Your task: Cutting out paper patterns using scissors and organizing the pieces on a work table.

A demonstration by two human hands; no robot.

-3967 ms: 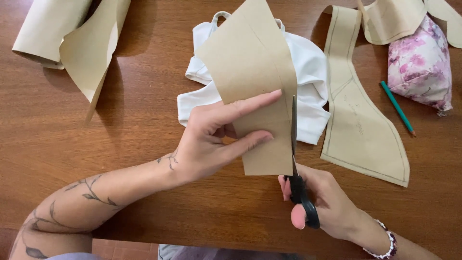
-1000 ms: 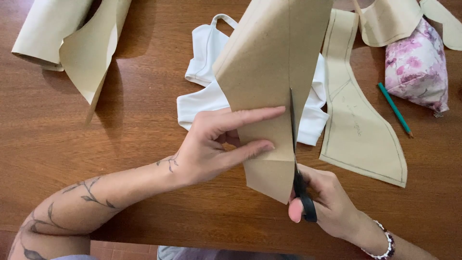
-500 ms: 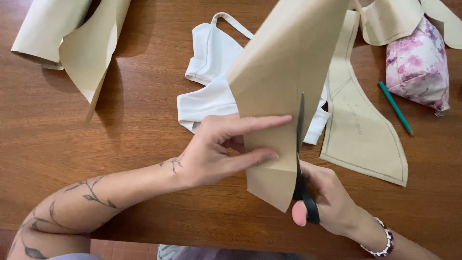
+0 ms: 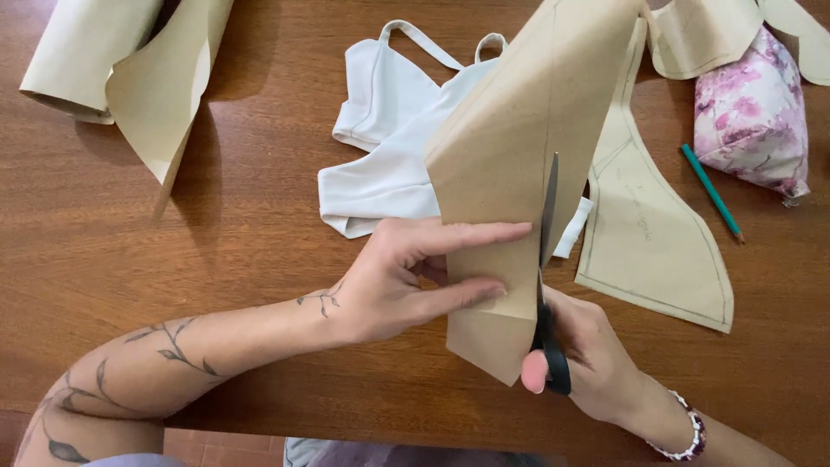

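While both hands work above the table, the scene reads so:

Left grip: left hand (image 4: 393, 281) pinches the paper (image 4: 519, 147) between straight fingers (image 4: 471, 238) on top and the thumb beneath; hand closed flat on the sheet, not curled.
Right grip: right hand (image 4: 588, 355) is wrapped round the black handles of the scissors (image 4: 546, 285), thumb tip poking through one loop; fist snug on the handles.
Scissors: blades point up and away from the person, edge-on to the camera, set into a cut in the paper; how far apart the blades stand cannot be told.
Paper: tan sheet held up off the table, tilted, with a faint pencil line running along it; its lower corner hangs between the two hands.
Wrist: beaded bracelet (image 4: 683, 432) on the right arm; leaf tattoo along the left forearm.
Behind the paper: white top (image 4: 389, 130) with thin straps, lying crumpled on the table (image 4: 216, 259), partly hidden by the sheet.
Right of the paper: pattern piece (image 4: 653, 251), flat on the wood, with pencilled outlines.
Farther right: green pencil (image 4: 711, 192) just beside the pattern piece; floral pouch (image 4: 752, 112) near it, by the far edge.
Top right: more paper offcuts (image 4: 700, 35), touching the pouch.
Top left: paper roll (image 4: 95, 52), one loose flap hanging toward the person, well apart from the hands.
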